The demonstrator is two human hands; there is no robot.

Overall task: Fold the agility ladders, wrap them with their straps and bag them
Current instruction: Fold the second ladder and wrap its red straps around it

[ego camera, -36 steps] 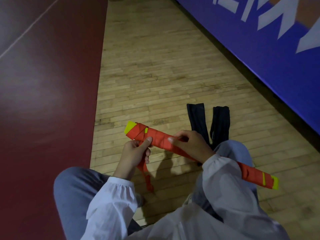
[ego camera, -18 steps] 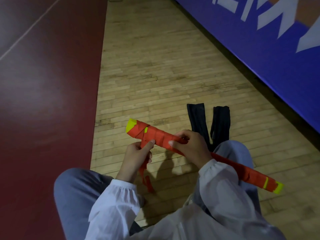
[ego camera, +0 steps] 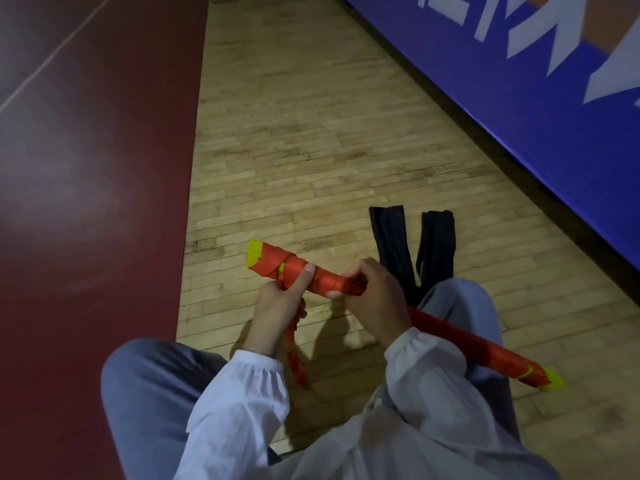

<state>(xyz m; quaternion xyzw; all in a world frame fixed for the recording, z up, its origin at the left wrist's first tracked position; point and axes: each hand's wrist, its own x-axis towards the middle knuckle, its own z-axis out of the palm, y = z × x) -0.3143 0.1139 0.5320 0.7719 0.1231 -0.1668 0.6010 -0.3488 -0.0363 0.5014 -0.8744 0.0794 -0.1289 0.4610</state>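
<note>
left hand [ego camera: 277,306] clenched round the ladder bundle [ego camera: 322,280] near its left end, thumb flat on top of the wrap, fingers curled under; right hand [ego camera: 374,299] pinches the bundle just right of that, thumb tip and fingertips on the orange wrap. bundle is off the floor, held across the lap, tilted down to the right; its far end passes behind the right sleeve [ego camera: 433,375] and over the right knee [ego camera: 460,306], so the middle is hidden. yellow rung tips show at both ends. loose strap [ego camera: 294,355] tail drops from the left hand and hangs between the knees, reaching near the wood floor [ego camera: 311,150]. two black bags [ego camera: 394,251] lie flat side by side on the wood just beyond the right hand, near ends covered by hand and knee. red floor [ego camera: 86,202] to the left, blue banner [ego camera: 519,116] to the right with big white letters, cropped, not readable. vs 1 s ago: right end of the bundle sits lower, left end and both grips about the same, strap tail same length
</note>
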